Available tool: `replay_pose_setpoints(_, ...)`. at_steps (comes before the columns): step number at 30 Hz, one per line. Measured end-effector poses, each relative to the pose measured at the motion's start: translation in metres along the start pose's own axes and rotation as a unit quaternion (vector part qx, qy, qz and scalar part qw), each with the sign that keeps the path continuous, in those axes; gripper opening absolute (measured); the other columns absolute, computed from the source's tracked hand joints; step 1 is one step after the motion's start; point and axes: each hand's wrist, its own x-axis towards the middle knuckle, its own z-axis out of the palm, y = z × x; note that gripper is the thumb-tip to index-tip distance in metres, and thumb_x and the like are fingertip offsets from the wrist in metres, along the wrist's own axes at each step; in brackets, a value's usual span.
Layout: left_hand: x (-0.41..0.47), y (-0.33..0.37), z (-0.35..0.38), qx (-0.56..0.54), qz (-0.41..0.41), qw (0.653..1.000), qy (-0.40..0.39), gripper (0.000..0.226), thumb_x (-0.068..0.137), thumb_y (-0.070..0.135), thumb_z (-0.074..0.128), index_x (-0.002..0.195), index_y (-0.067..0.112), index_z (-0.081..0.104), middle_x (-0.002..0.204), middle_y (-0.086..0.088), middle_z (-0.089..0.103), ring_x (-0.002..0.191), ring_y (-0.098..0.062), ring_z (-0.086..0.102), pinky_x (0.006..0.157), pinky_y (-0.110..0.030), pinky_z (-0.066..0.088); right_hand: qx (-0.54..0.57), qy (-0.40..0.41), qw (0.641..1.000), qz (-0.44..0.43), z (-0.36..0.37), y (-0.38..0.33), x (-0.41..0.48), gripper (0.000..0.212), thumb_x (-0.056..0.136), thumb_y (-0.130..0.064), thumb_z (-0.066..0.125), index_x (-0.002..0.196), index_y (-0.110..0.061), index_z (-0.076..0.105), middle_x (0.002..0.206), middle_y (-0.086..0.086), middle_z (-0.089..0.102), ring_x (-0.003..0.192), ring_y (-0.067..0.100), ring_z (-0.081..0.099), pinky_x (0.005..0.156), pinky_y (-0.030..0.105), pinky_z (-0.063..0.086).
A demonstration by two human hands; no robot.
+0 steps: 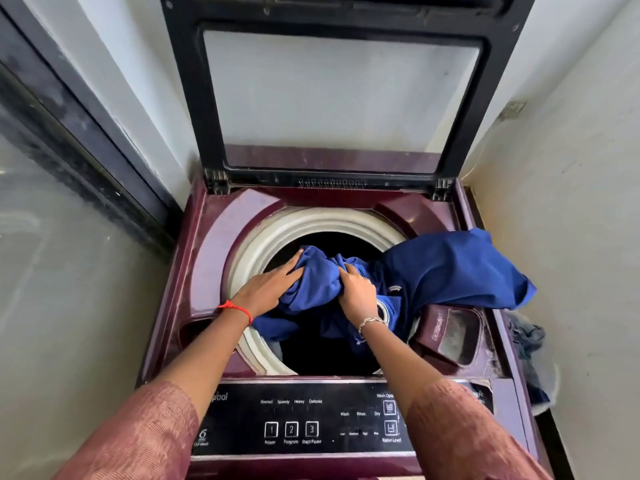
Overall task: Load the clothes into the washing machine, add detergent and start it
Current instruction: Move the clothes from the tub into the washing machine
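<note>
Both hands on crumpled royal-blue cotton garment [433,271] — bunched over maroon top-load washing machine's [194,258] drum mouth, draped right. Left hand [268,287] presses, fingers straight; right hand [356,294] grips, fingers clamped on fabric.

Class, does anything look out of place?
The blue garment is only half in the drum: the left hand presses it, the right hand grips it, and the rest drapes over the machine's right rim.

Dusty-pink textured sleeves [138,438] cover both arms above the elbow; a red thread [235,308] rings the wrist of the left hand [268,287], a silver chain bracelet [372,322] that of the right hand [356,294].
</note>
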Motion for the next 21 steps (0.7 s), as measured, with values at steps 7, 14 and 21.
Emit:
replay_pose_setpoints(7,0.022,-0.007,0.033,-0.010,-0.001,0.999,-0.053,0.098,0.076,-0.019,0.037,0.149,0.037,0.002,0.158,0.011,-0.013,0.088,-0.033,0.060,0.058,-0.037,0.040,0.039,-0.188,0.981,0.020,0.021,0.012,0.017,0.080,0.080,-0.027,0.067,0.146,-0.025,0.022,0.155,0.006,0.020,0.137,0.034,0.029,0.106,0.057,0.031)
replay_pose_setpoints(14,0.029,0.000,0.040,-0.025,0.002,0.998,-0.049,0.108,0.071,-0.024,0.038,0.148,0.039,-0.005,0.158,0.008,-0.013,0.053,-0.022,0.042,0.044,-0.029,0.027,-0.287,0.122,0.950,-0.014,-0.039,0.047,0.002,0.064,0.076,-0.009,0.054,0.138,-0.013,0.038,0.152,0.022,0.022,0.141,0.044,0.013,0.110,0.060,-0.010)
replay_pose_setpoints(21,0.026,0.005,0.038,-0.063,0.008,0.997,-0.040,0.105,0.072,-0.025,0.037,0.149,0.036,-0.003,0.158,0.007,-0.010,0.050,-0.020,0.037,0.045,-0.029,0.026,-0.320,0.001,0.944,0.084,-0.055,0.080,-0.011,0.043,0.096,-0.016,0.038,0.139,-0.011,0.036,0.158,0.009,-0.002,0.144,0.034,-0.010,0.113,0.056,-0.003)
